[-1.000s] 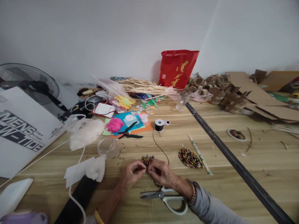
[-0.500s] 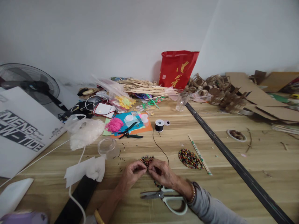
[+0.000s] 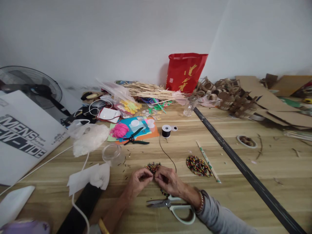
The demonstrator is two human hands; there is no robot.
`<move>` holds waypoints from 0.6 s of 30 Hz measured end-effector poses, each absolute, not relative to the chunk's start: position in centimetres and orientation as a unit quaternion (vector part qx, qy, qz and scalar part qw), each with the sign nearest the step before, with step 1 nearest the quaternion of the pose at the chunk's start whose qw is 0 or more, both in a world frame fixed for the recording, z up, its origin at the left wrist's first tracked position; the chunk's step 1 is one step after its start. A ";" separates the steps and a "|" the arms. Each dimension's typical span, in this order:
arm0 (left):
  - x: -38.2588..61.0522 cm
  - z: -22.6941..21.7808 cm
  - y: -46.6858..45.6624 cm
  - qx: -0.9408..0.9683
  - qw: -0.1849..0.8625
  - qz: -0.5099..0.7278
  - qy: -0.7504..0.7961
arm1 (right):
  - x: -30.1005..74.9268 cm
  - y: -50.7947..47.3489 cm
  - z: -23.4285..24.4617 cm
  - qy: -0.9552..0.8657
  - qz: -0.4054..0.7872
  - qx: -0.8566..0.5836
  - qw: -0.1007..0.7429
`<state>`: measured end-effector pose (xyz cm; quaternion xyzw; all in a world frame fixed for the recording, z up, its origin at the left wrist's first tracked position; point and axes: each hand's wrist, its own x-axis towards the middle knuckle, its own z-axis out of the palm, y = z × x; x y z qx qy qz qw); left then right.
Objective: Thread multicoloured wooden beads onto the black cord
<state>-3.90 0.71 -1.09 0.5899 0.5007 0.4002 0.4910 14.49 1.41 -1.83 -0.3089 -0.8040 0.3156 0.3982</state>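
Note:
My left hand [image 3: 138, 182] and my right hand [image 3: 169, 180] meet at the fingertips, both closed in a pinch. Between them is a string of multicoloured beads [image 3: 153, 167], bunched just beyond the fingers; more beads show below my right hand. The exact bit pinched is too small to see. A black cord runs from a spool [image 3: 166, 131] down to behind my right hand. Scissors [image 3: 170, 204] with pale green handles lie partly open, blades leftward, under my right wrist. A coiled heap of beads [image 3: 198, 165] rests to the right, beside a thin green-and-white packet [image 3: 208, 161].
Further back lie pruning pliers [image 3: 134, 140], pink yarn [image 3: 119, 130] and coloured paper. A clear plastic jar [image 3: 112, 154] and tissue [image 3: 90, 177] are at left. A glass [image 3: 189, 106], a red bag [image 3: 186, 72] and cardboard [image 3: 263, 94] stand along the back.

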 end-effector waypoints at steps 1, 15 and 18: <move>-3.9 -1.1 0.7 0.591 0.490 0.400 0.501 | 14.5 1.4 -1.8 -0.804 0.316 -0.310 0.398; -4.1 -1.1 0.8 0.587 0.500 0.397 0.498 | 14.8 1.3 -0.8 -0.785 0.343 -0.312 0.411; -4.1 -1.4 0.9 0.578 0.505 0.401 0.500 | 15.1 1.5 1.1 -0.757 0.369 -0.305 0.444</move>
